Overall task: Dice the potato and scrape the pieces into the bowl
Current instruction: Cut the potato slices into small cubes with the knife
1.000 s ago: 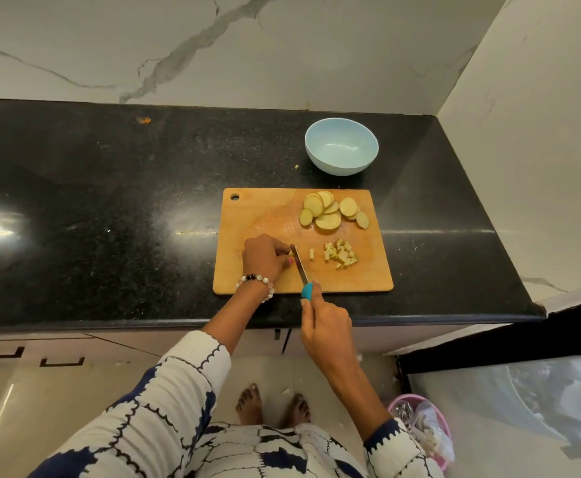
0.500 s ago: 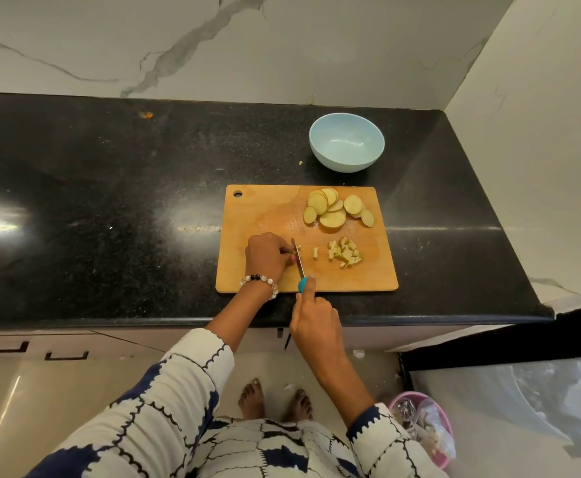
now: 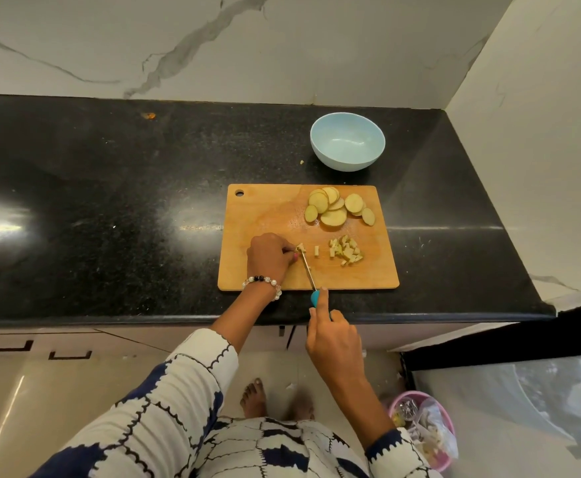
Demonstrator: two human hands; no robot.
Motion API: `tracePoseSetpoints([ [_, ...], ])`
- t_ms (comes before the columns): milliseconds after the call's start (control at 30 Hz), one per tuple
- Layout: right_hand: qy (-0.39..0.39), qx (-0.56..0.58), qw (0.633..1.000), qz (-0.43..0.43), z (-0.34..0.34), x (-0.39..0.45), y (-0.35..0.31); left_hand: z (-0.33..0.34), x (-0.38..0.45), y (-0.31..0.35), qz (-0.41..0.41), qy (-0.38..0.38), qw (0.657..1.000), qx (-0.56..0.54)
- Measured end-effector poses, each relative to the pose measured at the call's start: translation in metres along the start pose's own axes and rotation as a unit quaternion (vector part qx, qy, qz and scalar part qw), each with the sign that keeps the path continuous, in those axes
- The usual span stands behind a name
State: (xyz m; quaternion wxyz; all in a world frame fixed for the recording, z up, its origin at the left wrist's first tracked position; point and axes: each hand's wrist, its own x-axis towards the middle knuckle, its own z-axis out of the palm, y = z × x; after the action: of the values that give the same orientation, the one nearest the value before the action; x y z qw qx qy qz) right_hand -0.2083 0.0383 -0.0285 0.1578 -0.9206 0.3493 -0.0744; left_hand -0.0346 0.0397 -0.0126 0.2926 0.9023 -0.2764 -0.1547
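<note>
Left hand (image 3: pixel 271 254) curled, fingertips pinching a small potato strip (image 3: pixel 301 248) on the wooden cutting board (image 3: pixel 265 215). Right hand (image 3: pixel 332 343) wrapped round a blue-handled knife (image 3: pixel 308 270), forefinger extended along it; handle mostly hidden. Diced pieces (image 3: pixel 346 251) lie right of the blade, round slices (image 3: pixel 334 210) beyond. Smooth pale-blue bowl (image 3: pixel 347 160) farther off on the speckled black desk (image 3: pixel 109 201).

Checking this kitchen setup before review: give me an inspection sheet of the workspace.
Surface: black counter, crumbs, orange speck.
Job's things: cutting board with potato slices, diced pile; empty blue bowl behind it.
Clutter: pink bin on floor.
Grippers: left hand pins a potato piece; right hand grips knife.
Cables: nothing seen.
Surroundings: marble walls, cabinet drawers.
</note>
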Motion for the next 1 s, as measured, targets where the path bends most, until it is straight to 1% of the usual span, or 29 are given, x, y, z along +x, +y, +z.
tracePoseSetpoints([
  [100, 0.01, 0.053, 0.998, 0.042, -0.005, 0.003, 0.003, -0.002, -0.001, 0.001, -0.02, -0.006, 1.0, -0.018],
  [200, 0.014, 0.132, 0.99, 0.036, -0.012, 0.006, 0.005, -0.003, 0.0, -0.001, -0.036, -0.004, 0.999, -0.039],
  [267, 0.012, 0.161, 0.987, 0.019, -0.013, 0.007, 0.005, -0.005, 0.001, -0.003, -0.049, 0.003, 0.997, -0.063],
  [333, -0.004, 0.148, 0.989, -0.003, -0.011, 0.008, 0.002, -0.006, 0.002, -0.006, -0.065, 0.016, 0.994, -0.088],
  [467, -0.031, 0.079, 0.996, -0.021, -0.003, 0.009, -0.008, -0.007, 0.0, -0.007, -0.081, 0.043, 0.988, -0.122],
  [533, -0.032, 0.059, 0.998, -0.005, -0.001, 0.01, -0.012, -0.008, -0.001, -0.007, -0.089, 0.049, 0.986, -0.135],
  [633, -0.005, 0.043, 0.999, 0.027, -0.001, 0.015, -0.01, -0.008, -0.003, -0.008, -0.087, 0.049, 0.985, -0.141],
  [700, 0.002, 0.035, 0.998, 0.049, -0.003, 0.019, -0.004, -0.009, -0.005, -0.007, -0.078, 0.046, 0.987, -0.132],
  [833, 0.009, 0.041, 0.995, 0.086, -0.009, 0.024, 0.018, -0.008, -0.005, -0.003, -0.064, 0.035, 0.986, -0.147],
  [1000, 0.009, 0.034, 0.995, 0.096, -0.018, 0.026, 0.037, -0.002, -0.003, 0.009, -0.04, 0.006, 0.987, -0.157],
])
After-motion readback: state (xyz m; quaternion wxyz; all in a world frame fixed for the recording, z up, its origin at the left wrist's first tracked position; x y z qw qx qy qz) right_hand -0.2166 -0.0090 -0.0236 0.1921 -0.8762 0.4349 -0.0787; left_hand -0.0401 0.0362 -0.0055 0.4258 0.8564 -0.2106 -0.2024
